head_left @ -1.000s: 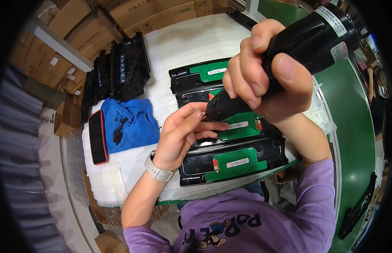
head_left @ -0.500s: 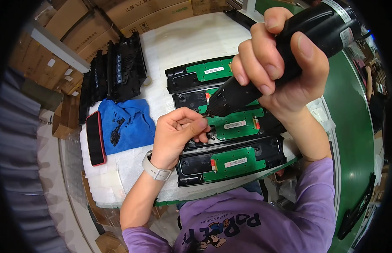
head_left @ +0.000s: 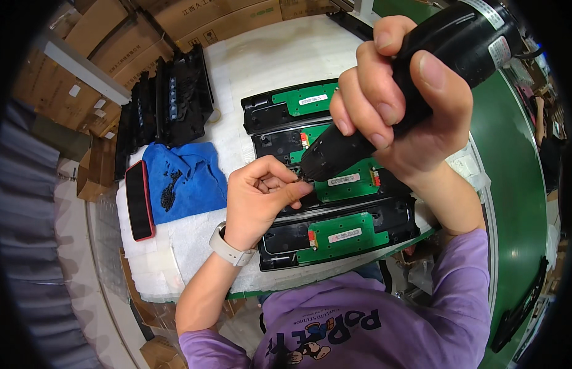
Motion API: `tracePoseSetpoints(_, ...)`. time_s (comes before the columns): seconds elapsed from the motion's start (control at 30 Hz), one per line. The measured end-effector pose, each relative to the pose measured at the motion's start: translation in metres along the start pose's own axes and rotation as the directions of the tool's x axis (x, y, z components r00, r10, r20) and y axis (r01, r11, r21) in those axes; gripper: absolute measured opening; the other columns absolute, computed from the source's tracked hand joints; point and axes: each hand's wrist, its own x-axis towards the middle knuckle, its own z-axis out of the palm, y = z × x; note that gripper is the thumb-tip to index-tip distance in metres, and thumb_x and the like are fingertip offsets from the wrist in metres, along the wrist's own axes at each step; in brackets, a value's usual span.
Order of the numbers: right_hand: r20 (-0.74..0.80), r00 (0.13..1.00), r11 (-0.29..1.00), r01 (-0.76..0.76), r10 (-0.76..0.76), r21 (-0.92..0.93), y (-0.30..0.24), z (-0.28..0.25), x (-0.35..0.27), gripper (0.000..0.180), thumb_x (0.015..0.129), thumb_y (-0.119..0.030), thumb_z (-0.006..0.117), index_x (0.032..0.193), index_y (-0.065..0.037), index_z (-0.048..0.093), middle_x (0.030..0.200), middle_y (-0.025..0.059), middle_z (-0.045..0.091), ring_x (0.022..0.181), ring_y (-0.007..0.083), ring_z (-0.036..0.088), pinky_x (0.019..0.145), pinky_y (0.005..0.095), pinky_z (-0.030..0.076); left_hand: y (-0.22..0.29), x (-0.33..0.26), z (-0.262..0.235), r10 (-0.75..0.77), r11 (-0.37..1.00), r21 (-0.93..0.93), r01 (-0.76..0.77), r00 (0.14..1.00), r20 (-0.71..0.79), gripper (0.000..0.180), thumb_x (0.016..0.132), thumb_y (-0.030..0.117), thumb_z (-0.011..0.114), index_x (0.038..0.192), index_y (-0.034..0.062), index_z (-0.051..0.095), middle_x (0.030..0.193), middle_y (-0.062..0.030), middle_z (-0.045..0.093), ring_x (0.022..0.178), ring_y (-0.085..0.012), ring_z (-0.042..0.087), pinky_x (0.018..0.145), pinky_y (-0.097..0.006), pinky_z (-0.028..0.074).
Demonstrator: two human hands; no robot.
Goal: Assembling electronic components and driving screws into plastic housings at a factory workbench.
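My right hand (head_left: pixel 400 104) is wrapped round a black electric screwdriver (head_left: pixel 341 150), which slants down to the left. Its tip meets the fingers of my left hand (head_left: pixel 255 190), where thumb and forefinger are pinched together. Whatever lies between those fingertips is too small and hidden to make out. Both hands are over the left end of a black plastic panel with a green circuit board (head_left: pixel 332 192). Similar panels lie in a row: a nearest one (head_left: pixel 280 238) below my hands, and a second (head_left: pixel 276 144) and a farthest one (head_left: pixel 261 115) beyond.
Left of the panels a blue cloth (head_left: pixel 203 175) carries a heap of small black screws (head_left: pixel 168 195). A red-edged phone (head_left: pixel 138 200) lies beside it. Black plastic housings (head_left: pixel 184 98) stand at the back left, before cardboard boxes (head_left: pixel 230 27). A green surface (head_left: pixel 513 184) runs along the right.
The screwdriver and my right hand have shifted slightly left and down, with the tip lower against my left fingers. My left thumb has moved a little to the right.
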Motion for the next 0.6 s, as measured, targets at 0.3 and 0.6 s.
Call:
tracePoseSetpoints(0.3,0.27,0.948,0.977,-0.125,0.169,-0.173,0.002,-0.035,0.029,0.02,0.076,-0.017,0.062,0.073,0.001,0.054,0.053,0.0045,0.047,0.038,0.0104,0.043,0.038,0.0243,0.036,0.003,0.003,-0.005,0.093,0.995,-0.023,-0.096,0.989,-0.111,0.013,0.088,0.008,0.055,0.093,-0.0036,0.06,0.076,-0.006,0.062,0.06,-0.0054,0.051,0.056,-0.017,0.041)
tracePoseSetpoints(0.6,0.252,0.948,0.913,-0.082,0.195,-0.4,0.017,-0.046,0.032,0.018,0.074,-0.016,0.065,0.07,0.0,0.057,0.052,0.0044,0.05,0.041,0.01,0.047,0.04,0.0234,0.035,-0.003,0.002,0.008,0.378,0.392,0.793,-0.466,0.868,0.323,0.013,0.074,0.015,0.068,0.083,0.0048,0.067,0.06,-0.0081,0.058,0.048,-0.0221,0.056,0.045,-0.031,0.043)
